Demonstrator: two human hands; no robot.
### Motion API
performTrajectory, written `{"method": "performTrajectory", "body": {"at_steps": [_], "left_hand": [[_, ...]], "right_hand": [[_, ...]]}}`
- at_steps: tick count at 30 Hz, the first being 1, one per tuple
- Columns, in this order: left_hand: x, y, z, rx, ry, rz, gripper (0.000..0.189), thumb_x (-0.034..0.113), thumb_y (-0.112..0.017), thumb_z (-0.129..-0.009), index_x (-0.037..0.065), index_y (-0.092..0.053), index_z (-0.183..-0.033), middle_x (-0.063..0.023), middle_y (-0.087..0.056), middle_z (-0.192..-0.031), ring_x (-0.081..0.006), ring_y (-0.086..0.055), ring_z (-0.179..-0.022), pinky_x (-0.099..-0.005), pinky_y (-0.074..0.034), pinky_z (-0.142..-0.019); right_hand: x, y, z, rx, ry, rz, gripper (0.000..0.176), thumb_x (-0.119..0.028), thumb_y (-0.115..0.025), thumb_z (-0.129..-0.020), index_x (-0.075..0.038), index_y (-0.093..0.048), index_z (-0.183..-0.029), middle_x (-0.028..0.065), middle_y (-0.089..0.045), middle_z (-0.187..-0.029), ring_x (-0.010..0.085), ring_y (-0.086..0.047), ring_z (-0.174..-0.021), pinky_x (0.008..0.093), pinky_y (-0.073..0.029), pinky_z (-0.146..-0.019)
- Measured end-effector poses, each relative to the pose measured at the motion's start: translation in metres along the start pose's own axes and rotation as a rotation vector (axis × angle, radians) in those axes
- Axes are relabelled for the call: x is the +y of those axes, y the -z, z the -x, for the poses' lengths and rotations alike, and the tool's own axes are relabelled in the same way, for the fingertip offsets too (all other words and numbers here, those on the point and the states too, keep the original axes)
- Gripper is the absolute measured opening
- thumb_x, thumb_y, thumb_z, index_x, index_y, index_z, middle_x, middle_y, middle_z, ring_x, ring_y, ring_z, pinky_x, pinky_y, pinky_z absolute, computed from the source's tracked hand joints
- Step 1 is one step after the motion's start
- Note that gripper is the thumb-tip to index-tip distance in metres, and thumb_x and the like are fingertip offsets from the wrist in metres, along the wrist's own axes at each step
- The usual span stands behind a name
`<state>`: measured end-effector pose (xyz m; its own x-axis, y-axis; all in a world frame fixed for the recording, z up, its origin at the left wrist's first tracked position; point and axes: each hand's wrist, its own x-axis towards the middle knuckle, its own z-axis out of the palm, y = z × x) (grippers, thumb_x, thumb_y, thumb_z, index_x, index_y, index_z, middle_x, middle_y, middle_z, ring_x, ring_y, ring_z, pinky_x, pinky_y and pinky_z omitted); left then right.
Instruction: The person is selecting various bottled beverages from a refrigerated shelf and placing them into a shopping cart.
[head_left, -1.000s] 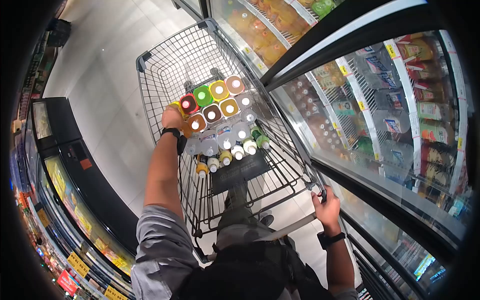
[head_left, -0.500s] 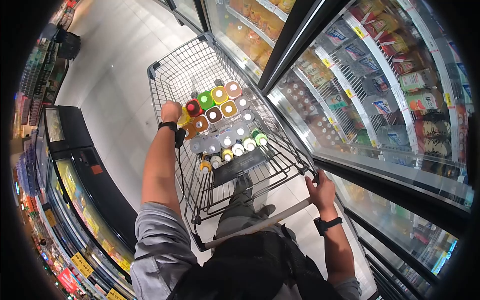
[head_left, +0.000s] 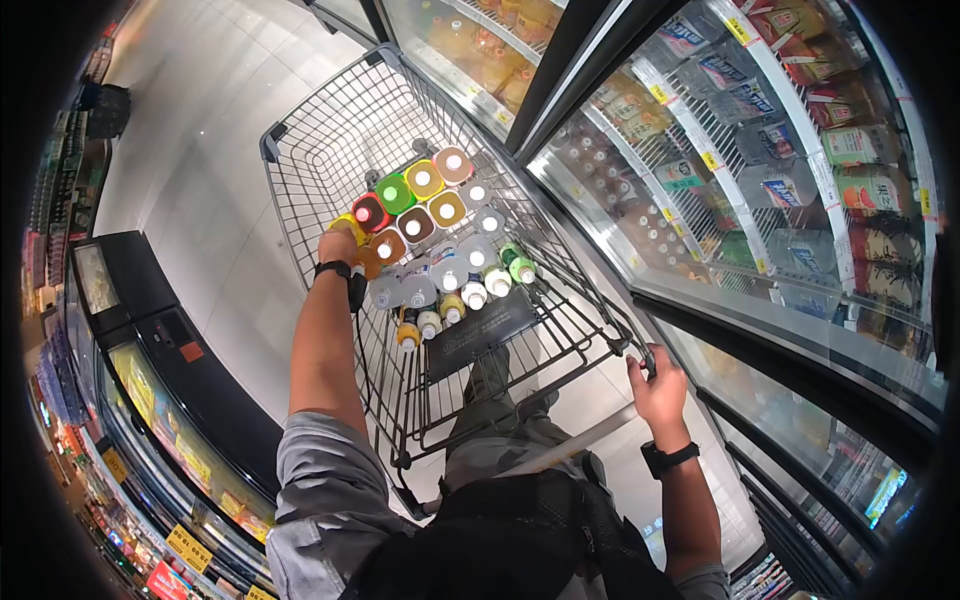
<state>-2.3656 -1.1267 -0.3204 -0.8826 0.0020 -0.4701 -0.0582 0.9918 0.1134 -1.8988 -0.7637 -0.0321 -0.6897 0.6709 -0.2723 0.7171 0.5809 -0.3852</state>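
A wire shopping cart [head_left: 335,115] holds several upright bottles in rows, among them a red-edged one [head_left: 371,212], a green one [head_left: 393,191] and clear ones [head_left: 449,272]. My left hand [head_left: 338,246] is closed at the cart's left side, against the yellow-edged bottle [head_left: 349,224]; whether it grips that bottle or the cart's rim is hidden. My right hand [head_left: 660,385] is wrapped round the dark end of the cart handle, at the right corner. The handle bar [head_left: 580,440] crosses in front of my body.
Glass-door coolers [head_left: 740,330] with bottles on shelves line the right side, close to the cart. A black display case [head_left: 190,370] stands at the left, with stocked shelves beyond it. Tiled floor [head_left: 215,120] runs between.
The cart and its bottles have shifted slightly left in view. My left hand is a little lower beside the yellow-edged bottle. My right hand appears slightly further right, still at the handle end.
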Motion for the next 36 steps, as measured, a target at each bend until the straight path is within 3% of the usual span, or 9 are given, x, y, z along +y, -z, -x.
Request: {"method": "performTrajectory", "body": {"at_steps": [5, 13, 19, 20, 25, 28, 32, 35, 36], "left_hand": [[-0.004, 0.000, -0.004, 0.033, -0.044, -0.036, 0.051, 0.042, -0.048, -0.095, -0.005, -0.065, -0.107, -0.0234, -0.070, -0.095, -0.0326, -0.072, -0.079, -0.0413, -0.057, -0.071], [-0.006, 0.003, -0.011, -0.117, 0.145, 0.204, 0.044, 0.038, -0.053, -0.093, -0.004, -0.066, -0.095, -0.0131, -0.067, -0.070, -0.0236, -0.063, -0.050, -0.0368, -0.049, -0.042], [0.011, 0.060, 0.027, -0.149, 0.148, 0.219, 0.044, 0.039, -0.054, -0.092, -0.003, -0.065, -0.092, -0.0132, -0.066, -0.067, -0.0233, -0.064, -0.051, -0.0350, -0.051, -0.044], [0.025, 0.085, 0.053, -0.174, 0.118, 0.163, 0.040, 0.032, -0.050, -0.090, -0.004, -0.067, -0.097, -0.0163, -0.071, -0.078, -0.0252, -0.070, -0.060, -0.0352, -0.056, -0.056], [0.013, 0.116, 0.101, -0.065, -0.048, 0.147, 0.051, 0.039, -0.051, -0.091, -0.010, -0.066, -0.093, -0.0183, -0.069, -0.073, -0.0258, -0.069, -0.056, -0.0369, -0.057, -0.057], [0.002, 0.139, 0.117, -0.035, -0.066, -0.013, 0.056, 0.047, -0.058, -0.087, -0.008, -0.068, -0.093, -0.0231, -0.070, -0.078, -0.0321, -0.071, -0.069, -0.0412, -0.057, -0.069], [0.029, 0.204, 0.204, 0.226, -0.304, -0.098, 0.052, 0.048, -0.063, -0.083, -0.004, -0.071, -0.087, -0.0221, -0.070, -0.081, -0.0367, -0.069, -0.082, -0.0445, -0.055, -0.076], [0.072, 0.258, 0.294, 0.256, -0.451, -0.155, 0.050, 0.046, -0.063, -0.082, -0.003, -0.070, -0.083, -0.0233, -0.067, -0.075, -0.0389, -0.067, -0.075, -0.0454, -0.054, -0.071], [0.086, 0.272, 0.323, 0.269, -0.456, -0.155, 0.050, 0.046, -0.063, -0.082, -0.003, -0.070, -0.083, -0.0233, -0.067, -0.075, -0.0389, -0.067, -0.075, -0.0454, -0.054, -0.071]], "right_hand": [[0.000, -0.001, 0.000, 0.004, 0.010, -0.005, 0.030, -0.025, -0.070, -0.085, -0.003, -0.062, -0.104, 0.0141, -0.067, -0.073, 0.0313, -0.062, -0.054, 0.0413, -0.049, -0.055], [-0.002, 0.003, -0.001, 0.002, 0.006, 0.015, 0.029, -0.026, -0.069, -0.085, -0.003, -0.063, -0.103, 0.0147, -0.068, -0.074, 0.0321, -0.064, -0.057, 0.0409, -0.050, -0.057], [0.003, 0.001, -0.002, 0.017, 0.021, 0.033, 0.032, -0.028, -0.068, -0.085, -0.003, -0.063, -0.103, 0.0152, -0.068, -0.074, 0.0354, -0.066, -0.064, 0.0424, -0.051, -0.060], [0.002, 0.002, -0.002, 0.014, 0.019, 0.063, 0.033, -0.030, -0.068, -0.085, -0.003, -0.063, -0.103, 0.0151, -0.068, -0.075, 0.0357, -0.067, -0.066, 0.0427, -0.051, -0.060], [-0.001, 0.007, -0.004, -0.027, -0.022, 0.063, 0.033, -0.034, -0.068, -0.084, -0.005, -0.063, -0.100, 0.0137, -0.069, -0.075, 0.0344, -0.068, -0.069, 0.0436, -0.053, -0.064], [0.004, 0.005, -0.003, -0.005, 0.002, 0.068, 0.037, -0.040, -0.066, -0.085, -0.006, -0.063, -0.098, 0.0138, -0.069, -0.074, 0.0349, -0.068, -0.070, 0.0449, -0.053, -0.064], [0.006, 0.008, -0.002, 0.000, 0.058, 0.030, 0.045, -0.046, -0.064, -0.085, -0.004, -0.063, -0.101, 0.0150, -0.068, -0.071, 0.0364, -0.068, -0.070, 0.0470, -0.052, -0.064], [0.022, -0.003, 0.000, 0.068, 0.170, -0.042, 0.054, -0.049, -0.065, -0.084, -0.002, -0.061, -0.111, 0.0136, -0.068, -0.069, 0.0364, -0.068, -0.069, 0.0459, -0.053, -0.065], [0.017, 0.006, 0.003, -0.021, 0.107, -0.089, 0.061, -0.051, -0.067, -0.083, -0.001, -0.059, -0.116, 0.0163, -0.069, -0.079, 0.0363, -0.068, -0.080, 0.0451, -0.052, -0.073]]}}
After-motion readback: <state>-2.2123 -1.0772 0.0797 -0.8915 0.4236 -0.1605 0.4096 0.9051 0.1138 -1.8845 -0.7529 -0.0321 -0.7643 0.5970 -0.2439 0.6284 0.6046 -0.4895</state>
